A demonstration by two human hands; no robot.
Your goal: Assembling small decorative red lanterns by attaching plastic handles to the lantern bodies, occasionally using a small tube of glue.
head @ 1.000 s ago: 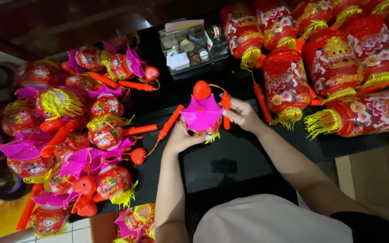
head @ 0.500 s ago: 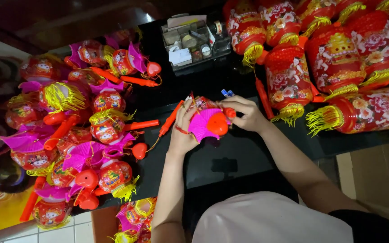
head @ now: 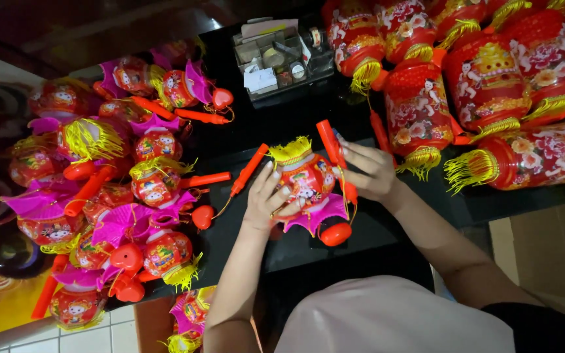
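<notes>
Beside held lantern [head: 305, 180], small lantern pile [head: 119, 196], big lanterns [head: 492, 85], organiser box [head: 279, 59]

Small lanterns [head: 119, 196] lie left, big lanterns [head: 492, 85] right, organizer box [head: 282, 59] between them.

Bright, saturated light over a glossy black tabletop [head: 243, 140]

Soft glare sheens the tabletop's middle; its far edge falls into dim shadow. Left corner lanterns [head: 67, 163] blur slightly, with wide-angle stretching at the frame's edges.
</notes>
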